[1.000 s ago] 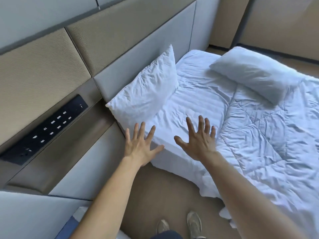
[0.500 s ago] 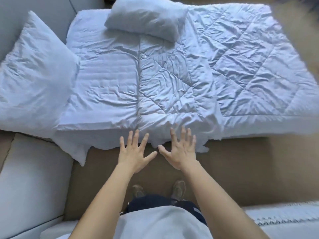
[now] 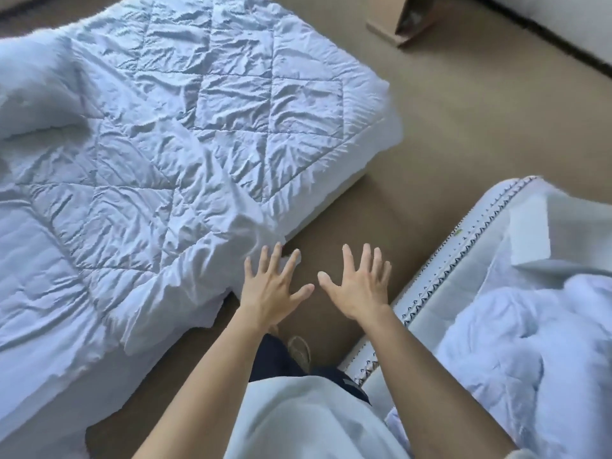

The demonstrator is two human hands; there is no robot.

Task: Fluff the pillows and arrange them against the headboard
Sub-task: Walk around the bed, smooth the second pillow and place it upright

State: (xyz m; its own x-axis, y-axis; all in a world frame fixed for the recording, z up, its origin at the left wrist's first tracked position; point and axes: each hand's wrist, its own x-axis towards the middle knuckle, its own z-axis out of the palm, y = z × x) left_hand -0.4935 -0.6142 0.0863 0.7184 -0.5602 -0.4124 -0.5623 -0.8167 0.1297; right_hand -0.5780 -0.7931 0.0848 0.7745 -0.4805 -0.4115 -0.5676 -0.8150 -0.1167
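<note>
Head-camera view of a person standing in the carpeted aisle (image 3: 447, 134) between two beds. The left hand (image 3: 270, 289) and right hand (image 3: 359, 288) are both held out in front of the body, palms down, fingers spread wide, and empty; neither grips anything. The left hand's fingertips overlap the hanging corner of the quilted white duvet (image 3: 185, 134), though contact cannot be confirmed; the right hand hovers over bare floor. The duvet lies rumpled across the left bed (image 3: 344, 190), its near edge drooping toward the floor. At the upper left edge of the frame a soft, blurred white bulge (image 3: 36, 91) may be a pillow, but it is too indistinct to identify. No headboard appears in this view, so the pillows' position relative to it cannot be read. At right, a second mattress (image 3: 440, 276) with patterned edging carries crumpled white bedding (image 3: 516, 342); no pillow is evident there. A cardboard box (image 3: 402, 19) stands on the floor near the top of the frame. Judged from this frame alone, no pillow is in hand and no fluffing is under way; with the view turned toward the foot of the bed, whatever remains of fluffing and placing against the headboard would require turning toward the head of the bed.
</note>
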